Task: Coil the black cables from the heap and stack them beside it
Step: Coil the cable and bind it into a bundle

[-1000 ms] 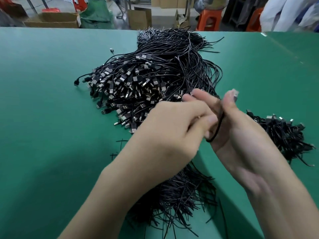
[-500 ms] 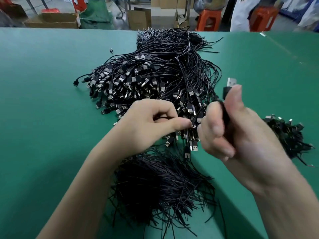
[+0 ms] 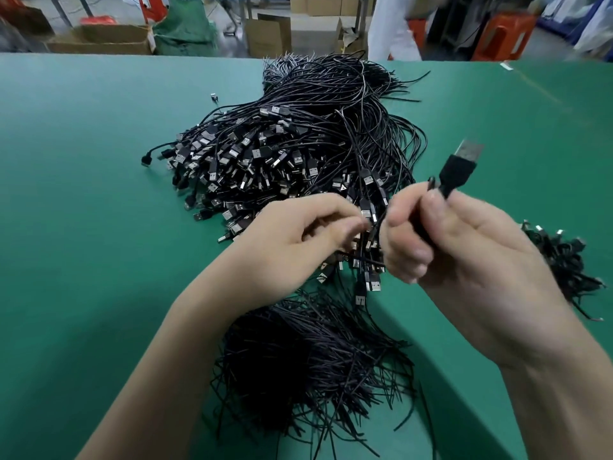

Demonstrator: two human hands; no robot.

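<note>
Right hand (image 3: 464, 247) grips the thin black USB cable (image 3: 456, 174) under its stiff plug, probably the surest hold on such limp wire; left hand (image 3: 298, 240), at nine o'clock, pinches its slack.

no word, number or brand can be read anywhere. a few plugs (image 3: 338, 186) in the heap (image 3: 298, 144) of black cables carry a small pale triangle-shaped mark on their dark housing, too small to make out further. the cardboard boxes (image 3: 268, 36) beyond the counter (image 3: 83, 194) show no legible print.
</note>
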